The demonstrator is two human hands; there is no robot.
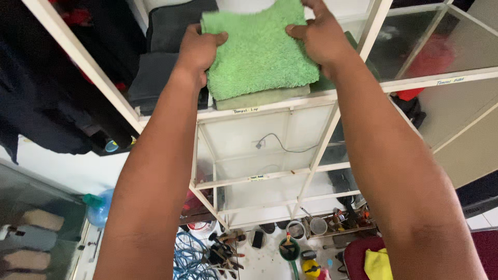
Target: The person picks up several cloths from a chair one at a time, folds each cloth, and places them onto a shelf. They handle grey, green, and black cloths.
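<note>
My fingertips are hidden behind the folded green towel, and its far edge is cut off by the top of the view. My left hand and right hand pinch its two side edges, thumbs on top. It lies flat on an olive cloth on the white shelf, long side running left to right.

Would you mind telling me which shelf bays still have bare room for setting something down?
The bay below the green towel is bare apart from a loose cable, and the shelf under it looks bare too. The top bay is crowded: both hands, left hand and right hand, grip the towel on a stack, dark folded cloths beside it. The floor is cluttered.
</note>
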